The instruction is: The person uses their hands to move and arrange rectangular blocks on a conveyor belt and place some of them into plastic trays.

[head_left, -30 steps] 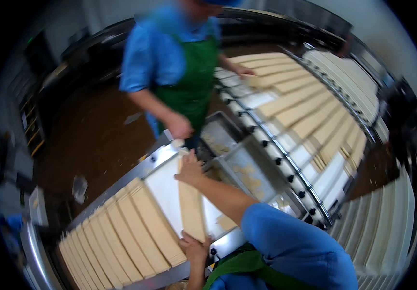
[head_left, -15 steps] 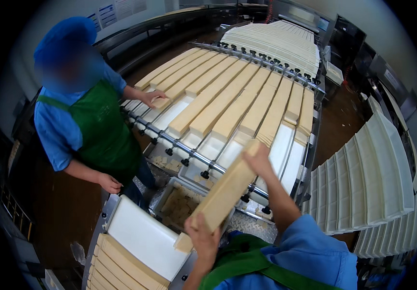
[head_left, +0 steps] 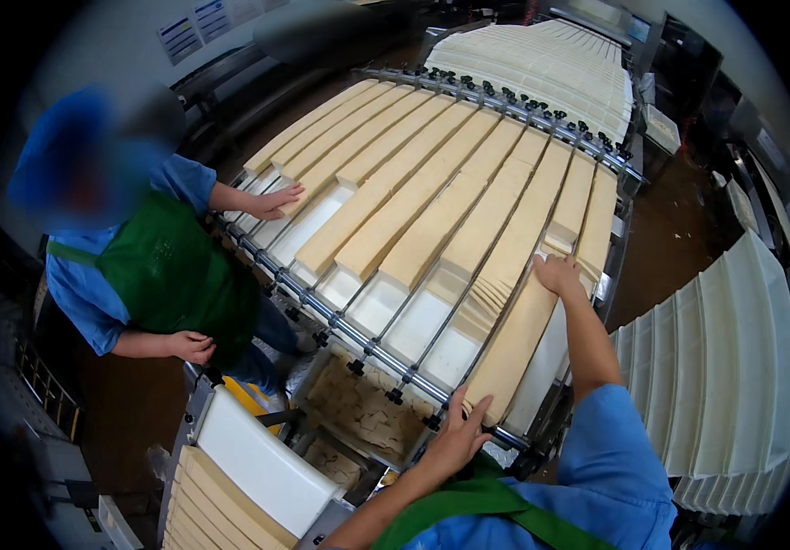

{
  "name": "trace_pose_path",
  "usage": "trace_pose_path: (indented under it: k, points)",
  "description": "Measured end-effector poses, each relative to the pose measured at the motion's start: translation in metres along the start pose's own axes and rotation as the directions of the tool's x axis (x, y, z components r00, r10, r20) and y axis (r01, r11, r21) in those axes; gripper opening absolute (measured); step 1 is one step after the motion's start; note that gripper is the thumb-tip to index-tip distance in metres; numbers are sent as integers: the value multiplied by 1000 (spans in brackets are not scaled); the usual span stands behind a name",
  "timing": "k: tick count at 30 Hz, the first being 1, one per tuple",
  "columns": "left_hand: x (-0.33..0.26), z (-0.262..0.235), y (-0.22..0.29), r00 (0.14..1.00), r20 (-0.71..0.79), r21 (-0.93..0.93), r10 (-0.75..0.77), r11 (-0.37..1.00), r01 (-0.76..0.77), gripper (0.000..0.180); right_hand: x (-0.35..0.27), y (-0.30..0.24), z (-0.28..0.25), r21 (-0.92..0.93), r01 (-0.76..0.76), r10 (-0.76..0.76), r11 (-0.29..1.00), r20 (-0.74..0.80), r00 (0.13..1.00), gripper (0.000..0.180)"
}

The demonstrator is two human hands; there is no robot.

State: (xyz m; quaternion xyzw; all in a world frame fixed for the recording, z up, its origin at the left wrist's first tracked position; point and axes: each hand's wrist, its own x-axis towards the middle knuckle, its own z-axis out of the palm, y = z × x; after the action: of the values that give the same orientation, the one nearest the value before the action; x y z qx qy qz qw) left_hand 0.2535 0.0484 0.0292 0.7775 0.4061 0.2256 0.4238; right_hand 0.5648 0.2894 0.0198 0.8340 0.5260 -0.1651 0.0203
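A long row of thin, pale-yellow wafer-like slices [head_left: 516,344] stands pressed together in a white lane of the sloping table. My left hand [head_left: 455,442] holds its near end, thumb and fingers against the end face and sides by the front rail. At the far end my right hand [head_left: 560,273] is curled over the row, beside a shorter row in the same lane. In the neighbouring lane on the left, several slices [head_left: 491,295] lean over in a fan. More long pale rows [head_left: 413,202] lie side by side in the other lanes.
A co-worker in a green apron [head_left: 184,266] stands at the left, one hand on a row. A metal rail with black knobs [head_left: 358,335] crosses the table's front. Below are a bin of broken pieces [head_left: 358,394] and a white chute [head_left: 267,449]. Stacked white ribbed trays [head_left: 716,357] stand at right.
My hands have carried the row from a tilted position over the front rail, rightward and forward, down into a lane. The view has shifted, and the co-worker's hand has moved slightly along the rows.
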Motion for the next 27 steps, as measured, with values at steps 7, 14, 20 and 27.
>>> trace_pose_path:
  k: [7,14,20,27]
  points:
    - [40,22,-12,998,-54,-31,-23,999,21,59,27,11,2,23,-28,32,999,-168,985,63]
    - [95,34,-19,992,-123,-83,28,996,-39,63,-10,-34,-16,1,59,-52,998,-444,894,47]
    - [68,5,-19,987,-118,-190,-114,978,90,78,-22,-9,41,19,569,-437,822,-619,652,44]
    - [-30,-35,-57,626,-746,-36,-225,954,299,66,-67,-76,68,100,794,-665,599,-491,563,41]
